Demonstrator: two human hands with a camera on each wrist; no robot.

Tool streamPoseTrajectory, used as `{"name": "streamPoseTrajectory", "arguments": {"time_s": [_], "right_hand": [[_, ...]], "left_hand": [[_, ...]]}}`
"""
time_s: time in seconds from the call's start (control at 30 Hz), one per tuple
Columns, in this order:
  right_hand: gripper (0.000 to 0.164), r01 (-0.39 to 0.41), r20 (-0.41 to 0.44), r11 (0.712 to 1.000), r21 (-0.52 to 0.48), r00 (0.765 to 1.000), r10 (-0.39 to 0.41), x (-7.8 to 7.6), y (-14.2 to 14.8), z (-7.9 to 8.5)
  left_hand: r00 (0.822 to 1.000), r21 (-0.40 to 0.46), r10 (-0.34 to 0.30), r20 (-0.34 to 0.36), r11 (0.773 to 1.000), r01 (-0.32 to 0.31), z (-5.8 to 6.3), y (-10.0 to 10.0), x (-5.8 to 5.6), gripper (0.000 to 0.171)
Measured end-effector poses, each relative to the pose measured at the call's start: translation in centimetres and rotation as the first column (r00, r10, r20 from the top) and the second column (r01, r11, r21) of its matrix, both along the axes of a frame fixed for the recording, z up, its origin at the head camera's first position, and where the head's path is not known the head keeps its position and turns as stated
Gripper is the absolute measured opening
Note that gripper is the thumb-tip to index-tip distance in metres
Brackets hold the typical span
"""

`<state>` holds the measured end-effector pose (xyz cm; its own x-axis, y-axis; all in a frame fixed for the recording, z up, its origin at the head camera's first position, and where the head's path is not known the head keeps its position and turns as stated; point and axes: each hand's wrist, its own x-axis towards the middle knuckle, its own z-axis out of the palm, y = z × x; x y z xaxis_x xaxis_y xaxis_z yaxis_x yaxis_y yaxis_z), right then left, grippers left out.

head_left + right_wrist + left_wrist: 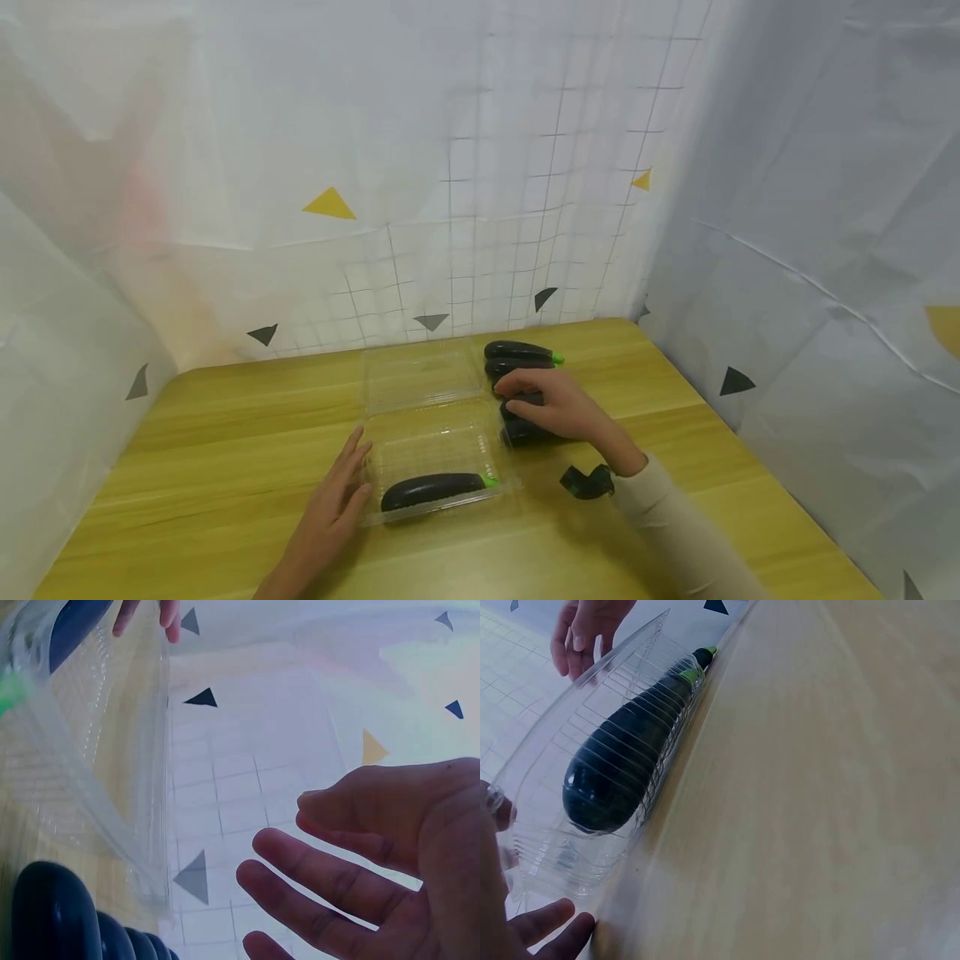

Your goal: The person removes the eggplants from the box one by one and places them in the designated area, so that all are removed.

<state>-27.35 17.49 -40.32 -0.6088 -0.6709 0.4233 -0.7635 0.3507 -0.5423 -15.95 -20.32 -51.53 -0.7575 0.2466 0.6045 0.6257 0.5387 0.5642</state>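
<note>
A clear plastic clamshell box lies with its lid folded back. One dark eggplant with a green stem rests along the near side inside it, also seen through the ribbed wall as an eggplant in the left wrist view. My left hand rests at the box's left side, fingers extended. Over a row of several eggplants right of the box hovers my right hand, its fingers loosely bent. In the right wrist view that hand holds nothing, apart from the eggplants.
A dark curved object appears beside the right sleeve's cuff. The wooden table meets a white sheet backdrop with grid lines and coloured triangles. A second white sheet wall stands on the right.
</note>
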Motion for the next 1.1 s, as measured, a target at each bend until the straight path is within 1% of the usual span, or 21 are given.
{"name": "streamPoseTrajectory", "arguments": {"time_s": [0.2,0.37,0.63,0.77,0.97,1.1], "right_hand": [[0.024,-0.057,0.001,0.998,-0.013,0.998,0.057,0.0,-1.0,0.1],[0.025,-0.073,-0.027,0.997,-0.007,0.997,0.073,0.1,-1.9,0.2],[0.027,-0.093,-0.012,0.995,0.032,0.996,0.094,0.5,-3.3,0.4],[0.027,-0.092,-0.009,0.995,0.046,0.996,0.093,0.6,-3.7,0.4],[0.027,-0.128,-0.039,0.99,0.052,0.991,0.13,0.7,-4.4,0.1],[0.028,-0.139,-0.033,0.989,0.056,0.989,0.141,0.8,-4.8,-0.1]], "left_hand": [[1.0,0.008,-0.009,-0.009,1.0,0.009,0.1,0.1,0.0,0.061],[1.0,0.009,-0.004,0.0,1.0,0.004,0.1,0.1,0.1,0.06],[1.0,0.014,-0.013,0.023,1.0,0.013,0.0,0.0,0.0,0.06],[1.0,0.016,-0.016,0.025,1.0,0.015,0.0,0.1,0.0,0.06],[1.0,0.015,-0.007,0.017,1.0,0.007,0.1,0.2,0.1,0.059],[1.0,0.026,-0.014,0.014,1.0,0.014,0.1,0.2,0.1,0.058]]}}
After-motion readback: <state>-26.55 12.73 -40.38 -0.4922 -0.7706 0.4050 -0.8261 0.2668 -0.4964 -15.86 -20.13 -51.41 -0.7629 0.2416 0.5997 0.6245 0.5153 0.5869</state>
